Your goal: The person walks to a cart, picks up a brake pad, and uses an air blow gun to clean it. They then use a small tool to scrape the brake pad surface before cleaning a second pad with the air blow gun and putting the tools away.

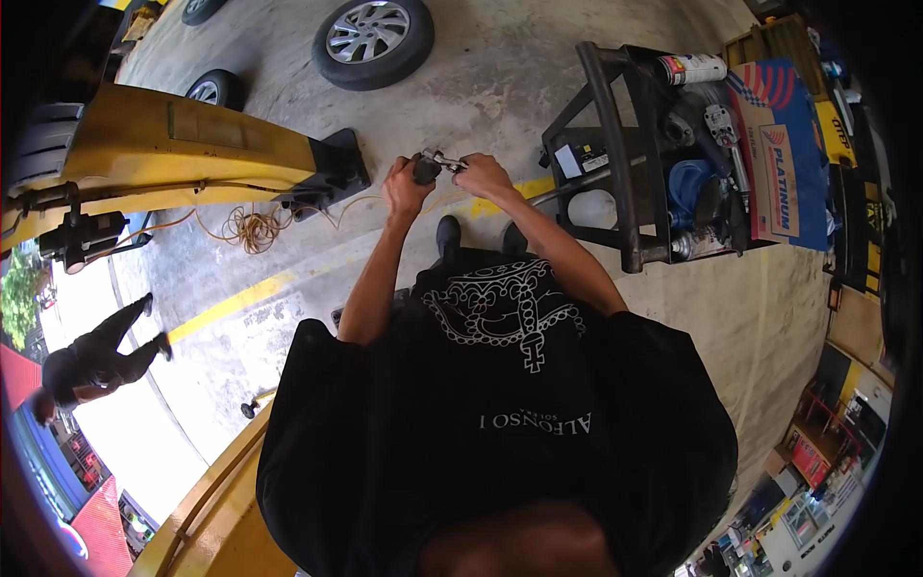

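In front of my body, both hands are raised over the concrete floor, close to each other. My left hand [406, 188] is closed around the dark, rounded end of a small metal part [441, 162]. From the other side, my right hand [485, 177] pinches the silver end of the same part with its fingers. The part has a dark lump on the left and shiny metal on the right; its exact kind is too small to make out. Fingers cover some of it.
To the right stands a black-framed cart [630, 192] with tools, a spray can [694, 68] and a blue-and-red box [781, 154]. A yellow lift arm [207, 144] reaches in from the left, near a coiled hose [254, 229]. A wheel [373, 40] lies ahead. A person [91, 361] walks at left.
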Action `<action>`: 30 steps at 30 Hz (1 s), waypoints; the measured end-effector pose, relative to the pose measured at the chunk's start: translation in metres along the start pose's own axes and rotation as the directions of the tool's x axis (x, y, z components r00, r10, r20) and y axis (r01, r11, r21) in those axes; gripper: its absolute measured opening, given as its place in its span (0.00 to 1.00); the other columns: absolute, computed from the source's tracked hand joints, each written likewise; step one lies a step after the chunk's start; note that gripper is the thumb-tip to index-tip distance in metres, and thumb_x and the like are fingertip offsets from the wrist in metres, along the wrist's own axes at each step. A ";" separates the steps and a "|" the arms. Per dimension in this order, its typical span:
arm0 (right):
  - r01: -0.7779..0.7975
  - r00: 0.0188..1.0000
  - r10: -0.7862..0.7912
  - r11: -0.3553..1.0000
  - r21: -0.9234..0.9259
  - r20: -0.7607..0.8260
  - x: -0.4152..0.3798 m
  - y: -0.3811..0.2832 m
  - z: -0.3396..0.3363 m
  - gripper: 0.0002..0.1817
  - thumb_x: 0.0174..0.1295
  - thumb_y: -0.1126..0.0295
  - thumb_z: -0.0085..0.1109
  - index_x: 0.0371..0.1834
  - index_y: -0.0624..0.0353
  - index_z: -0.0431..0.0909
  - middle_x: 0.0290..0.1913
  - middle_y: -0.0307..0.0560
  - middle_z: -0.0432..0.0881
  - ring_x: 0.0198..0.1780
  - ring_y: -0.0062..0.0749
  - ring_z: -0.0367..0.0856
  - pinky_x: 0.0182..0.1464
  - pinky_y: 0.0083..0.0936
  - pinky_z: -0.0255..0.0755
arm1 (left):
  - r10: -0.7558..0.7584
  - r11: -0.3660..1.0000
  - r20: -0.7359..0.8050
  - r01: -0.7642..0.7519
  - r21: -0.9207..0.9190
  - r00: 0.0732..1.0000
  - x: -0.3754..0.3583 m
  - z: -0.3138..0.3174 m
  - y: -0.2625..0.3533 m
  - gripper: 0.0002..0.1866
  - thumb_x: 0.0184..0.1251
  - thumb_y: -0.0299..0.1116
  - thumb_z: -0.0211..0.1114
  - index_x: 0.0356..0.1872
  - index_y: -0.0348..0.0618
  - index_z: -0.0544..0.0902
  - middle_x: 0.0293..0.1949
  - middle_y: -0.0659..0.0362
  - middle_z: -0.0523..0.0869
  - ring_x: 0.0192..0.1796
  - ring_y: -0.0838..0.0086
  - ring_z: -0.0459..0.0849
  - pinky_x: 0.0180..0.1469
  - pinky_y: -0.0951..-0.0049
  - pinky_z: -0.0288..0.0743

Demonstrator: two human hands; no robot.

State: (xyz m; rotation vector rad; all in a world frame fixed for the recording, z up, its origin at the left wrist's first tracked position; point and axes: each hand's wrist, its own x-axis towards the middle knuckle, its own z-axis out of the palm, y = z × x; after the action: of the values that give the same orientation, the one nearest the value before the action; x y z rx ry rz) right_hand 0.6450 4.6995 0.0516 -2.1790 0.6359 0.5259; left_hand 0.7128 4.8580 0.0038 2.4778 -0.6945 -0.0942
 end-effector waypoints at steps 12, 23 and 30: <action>0.198 0.960 -0.273 0.826 0.527 0.066 -0.045 -0.017 -0.013 0.25 0.57 0.50 0.56 0.48 0.60 0.74 0.36 0.45 0.79 0.36 0.28 0.72 0.43 0.24 0.67 | -0.087 0.995 -0.004 0.086 -0.049 0.996 0.006 -0.007 0.012 0.28 0.34 0.38 0.73 0.44 0.44 0.80 0.35 0.57 0.78 0.37 0.60 0.80 0.39 0.64 0.73; 0.512 0.824 -0.347 0.117 0.851 -0.448 -0.042 -0.023 -0.028 0.13 0.62 0.70 0.48 0.45 0.65 0.75 0.36 0.42 0.79 0.41 0.24 0.76 0.47 0.20 0.67 | -0.054 0.992 -0.010 0.052 -0.119 0.999 0.013 -0.008 0.025 0.28 0.34 0.39 0.73 0.44 0.46 0.81 0.36 0.56 0.79 0.39 0.61 0.80 0.42 0.65 0.73; 0.566 0.823 -0.274 0.448 0.691 -0.497 -0.039 -0.004 -0.031 0.11 0.59 0.72 0.52 0.43 0.66 0.76 0.34 0.39 0.80 0.38 0.21 0.75 0.45 0.18 0.66 | -0.046 0.995 -0.031 0.043 -0.090 0.998 0.013 -0.014 0.026 0.28 0.35 0.39 0.72 0.45 0.45 0.80 0.36 0.56 0.78 0.39 0.60 0.80 0.42 0.65 0.73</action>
State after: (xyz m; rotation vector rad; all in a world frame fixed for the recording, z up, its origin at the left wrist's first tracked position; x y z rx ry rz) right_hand 0.6218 4.6881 0.0942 -1.3876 0.3338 -0.3903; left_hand 0.7155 4.8399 0.0308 2.4042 -0.6077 -0.0982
